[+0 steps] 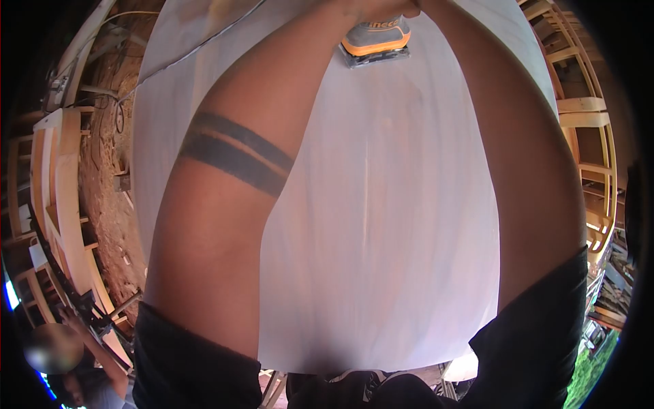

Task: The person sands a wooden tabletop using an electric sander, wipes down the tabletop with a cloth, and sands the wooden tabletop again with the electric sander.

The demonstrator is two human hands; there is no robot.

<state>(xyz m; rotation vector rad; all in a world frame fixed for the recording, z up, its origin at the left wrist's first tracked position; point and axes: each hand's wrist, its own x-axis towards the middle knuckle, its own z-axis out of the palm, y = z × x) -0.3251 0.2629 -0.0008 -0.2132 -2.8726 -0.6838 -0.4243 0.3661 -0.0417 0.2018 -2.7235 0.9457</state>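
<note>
An orange and grey electric sander rests flat on a broad, pale, streaked wooden panel at the top of the head view. Both of my arms stretch forward and meet over the sander. My left hand is closed on the top of its body, partly cut off by the frame edge. My right hand meets it there, closed at the sander's top right, with most of its fingers hidden or out of frame. Two dark bands circle my left forearm.
A dark cable runs across the panel's upper left. Wooden frames stand left, with more slatted frames on the right. Another person's arm shows at lower left. A rough brown surface lies beside the panel.
</note>
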